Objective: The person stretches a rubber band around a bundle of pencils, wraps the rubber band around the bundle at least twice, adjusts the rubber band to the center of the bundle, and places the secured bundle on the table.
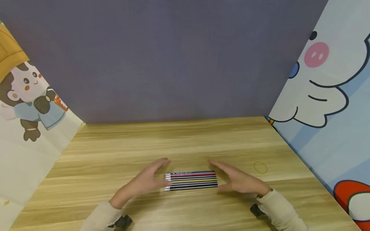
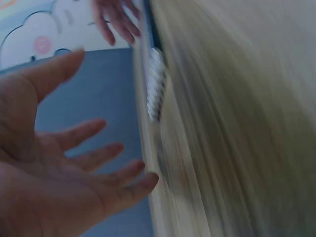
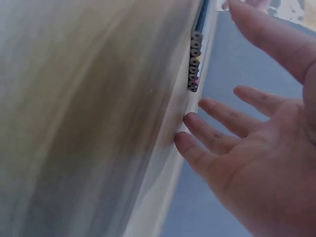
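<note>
Several striped pencils [image 1: 192, 180] lie side by side in a flat row on the wooden table, dark with red, yellow and white stripes. Their silver ferrule ends [image 2: 156, 86] point left; the blunt ends [image 3: 194, 64] face right. My left hand [image 1: 147, 178] is beside the ferrule ends, fingers spread, the thumb close to them; whether it touches cannot be told. Off the other end stands my right hand [image 1: 240, 179], fingers apart and palm facing the pencils, the thumb near the lower corner. Both palms look bare in the wrist views.
A thin yellow rubber band [image 1: 260, 167] lies on the table [image 1: 138, 138] to the right of my right hand. A grey panel [image 1: 179, 64] rises at the table's back edge. Cartoon-printed walls flank it left [image 1: 37, 154] and right [image 1: 326, 144].
</note>
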Action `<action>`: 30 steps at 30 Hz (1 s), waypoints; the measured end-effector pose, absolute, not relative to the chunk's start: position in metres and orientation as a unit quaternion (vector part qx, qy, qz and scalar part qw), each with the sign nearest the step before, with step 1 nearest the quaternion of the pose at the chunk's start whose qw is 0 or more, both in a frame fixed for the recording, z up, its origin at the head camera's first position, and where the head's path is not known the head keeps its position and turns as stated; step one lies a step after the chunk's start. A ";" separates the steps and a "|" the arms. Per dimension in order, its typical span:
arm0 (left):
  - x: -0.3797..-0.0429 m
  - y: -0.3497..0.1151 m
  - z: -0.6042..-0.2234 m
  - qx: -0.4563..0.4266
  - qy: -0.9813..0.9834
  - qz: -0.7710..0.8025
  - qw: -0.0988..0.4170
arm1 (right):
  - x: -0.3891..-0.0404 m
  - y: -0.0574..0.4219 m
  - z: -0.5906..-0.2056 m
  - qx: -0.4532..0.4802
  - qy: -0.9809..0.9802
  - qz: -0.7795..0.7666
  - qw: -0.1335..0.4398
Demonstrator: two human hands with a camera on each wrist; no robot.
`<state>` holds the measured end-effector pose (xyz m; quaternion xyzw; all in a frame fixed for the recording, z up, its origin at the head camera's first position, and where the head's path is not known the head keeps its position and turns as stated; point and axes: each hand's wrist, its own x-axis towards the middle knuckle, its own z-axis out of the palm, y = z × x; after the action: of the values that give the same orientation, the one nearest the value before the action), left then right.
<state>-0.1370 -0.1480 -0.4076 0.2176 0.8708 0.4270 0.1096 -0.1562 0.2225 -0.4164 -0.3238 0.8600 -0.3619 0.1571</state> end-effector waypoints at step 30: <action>-0.141 -0.131 -0.414 0.299 0.925 0.228 0.047 | -0.167 0.192 -0.408 -0.350 0.898 -0.235 0.130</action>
<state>-0.1409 -0.1306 -0.4135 0.2992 0.9254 0.2278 0.0474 -0.1671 0.1923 -0.4082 -0.3497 0.8976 -0.2351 0.1295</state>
